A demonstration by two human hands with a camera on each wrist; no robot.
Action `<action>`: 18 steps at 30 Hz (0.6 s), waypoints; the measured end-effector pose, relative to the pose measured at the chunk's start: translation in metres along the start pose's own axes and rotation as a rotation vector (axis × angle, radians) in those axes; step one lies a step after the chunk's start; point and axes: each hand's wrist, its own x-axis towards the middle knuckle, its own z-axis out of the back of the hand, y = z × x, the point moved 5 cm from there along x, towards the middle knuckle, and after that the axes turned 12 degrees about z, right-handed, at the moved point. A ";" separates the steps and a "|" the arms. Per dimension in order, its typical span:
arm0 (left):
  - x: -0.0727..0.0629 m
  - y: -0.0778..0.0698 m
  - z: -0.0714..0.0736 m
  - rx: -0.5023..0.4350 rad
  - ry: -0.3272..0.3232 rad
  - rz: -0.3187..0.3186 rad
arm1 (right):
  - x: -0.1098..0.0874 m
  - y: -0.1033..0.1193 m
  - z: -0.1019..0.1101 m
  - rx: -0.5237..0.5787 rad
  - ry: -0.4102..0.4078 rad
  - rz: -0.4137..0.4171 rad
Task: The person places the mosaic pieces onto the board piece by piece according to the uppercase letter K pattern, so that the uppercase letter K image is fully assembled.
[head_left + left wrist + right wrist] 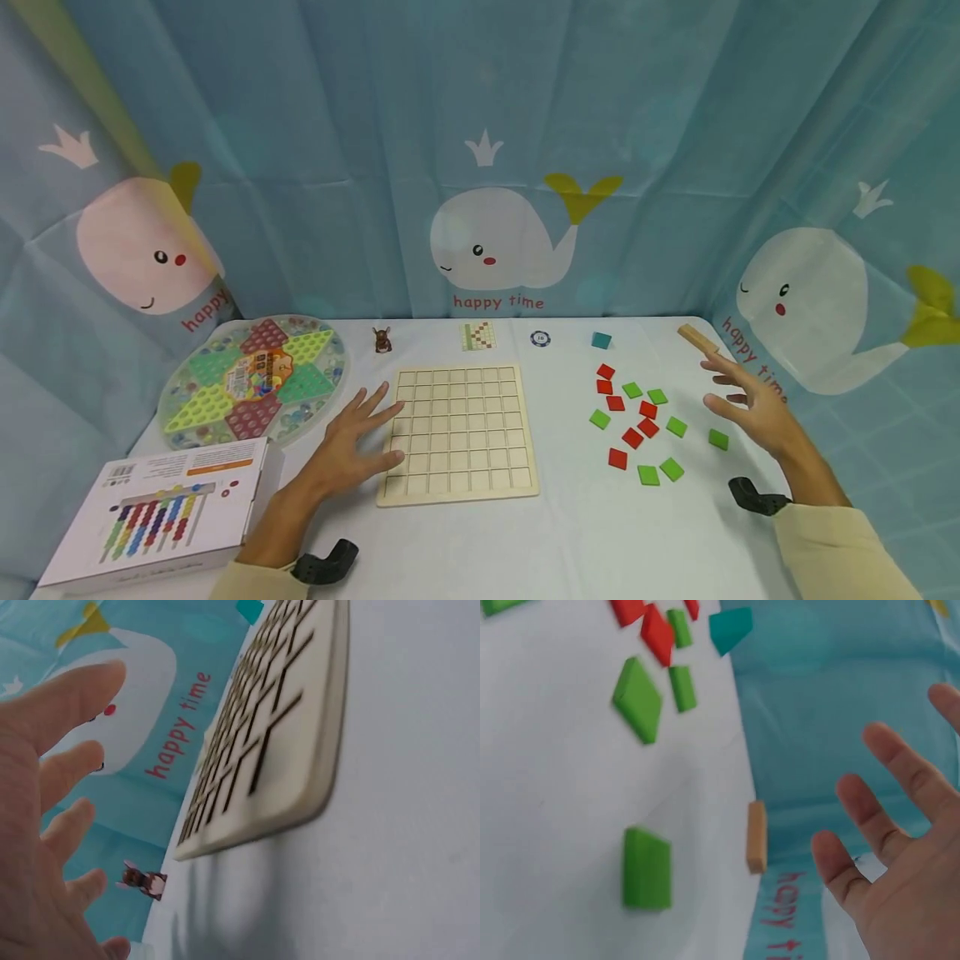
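Whale-printed curtains (360,250) are hung around a white table (570,542). By a mid-table gridded board (461,433), the left hand (348,450) is held, fingers spread, flanked by a round game board (252,381) and white box (168,517); the right hand (759,410) is splayed near red tiles (617,458), green tiles (648,475) and a wooden bar (696,338).

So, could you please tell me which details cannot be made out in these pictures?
- Pattern card: head view; its fine print is too small.
- White box: head view; the left forearm hides part of its near right side.
- Grid board: left wrist view; the top edge cuts off its far end.
- Right hand: right wrist view; the right edge cuts it off.
- Brown figurine: left wrist view; blur hides its features.
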 end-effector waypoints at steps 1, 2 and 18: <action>0.000 0.002 -0.001 0.004 0.004 0.002 | -0.002 -0.004 -0.001 0.005 0.002 -0.009; 0.000 0.003 -0.002 0.012 0.008 0.001 | -0.005 -0.007 -0.001 0.013 0.001 -0.017; -0.006 0.018 -0.014 0.026 0.147 0.032 | -0.034 -0.039 -0.005 0.066 0.039 -0.134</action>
